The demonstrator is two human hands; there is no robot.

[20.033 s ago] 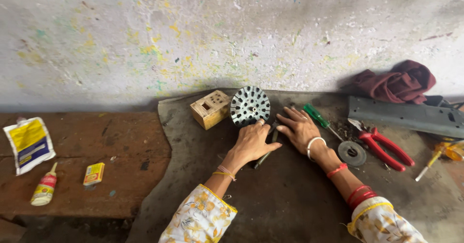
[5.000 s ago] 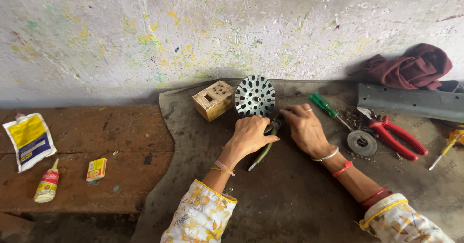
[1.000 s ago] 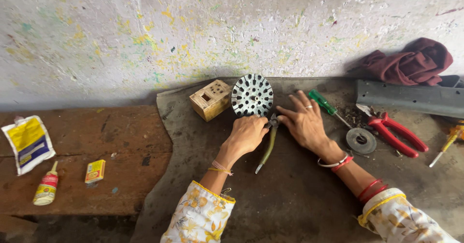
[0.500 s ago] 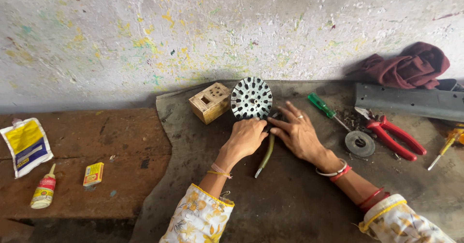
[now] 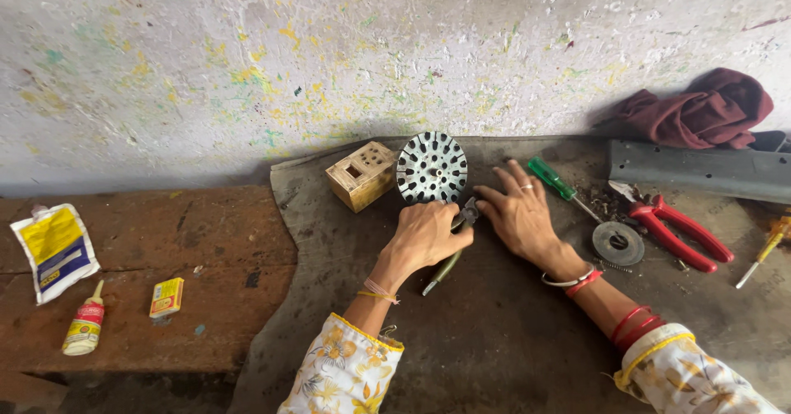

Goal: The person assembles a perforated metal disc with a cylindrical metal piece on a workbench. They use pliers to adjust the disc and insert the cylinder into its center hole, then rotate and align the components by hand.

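- Pouch (image 5: 54, 250), white with a yellow panel, flat at the far left of the wooden bench (image 5: 206, 241)
- Slotted metal disc (image 5: 432, 168), round and grey, upright beside a wooden box (image 5: 362, 174)
- Left hand (image 5: 426, 233) curled around green-handled pliers (image 5: 449, 252)
- Right hand (image 5: 521, 213) spread flat just beside them
- Glue bottle (image 5: 84, 328) and small yellow packet (image 5: 166, 297) lie nearby

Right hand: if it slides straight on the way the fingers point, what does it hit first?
The right hand lies flat, fingers aimed up-left toward the wall. First in that line looks like the round slotted metal disc, standing on edge just past the fingertips. Depth is unclear, so it might only graze the disc's right edge.
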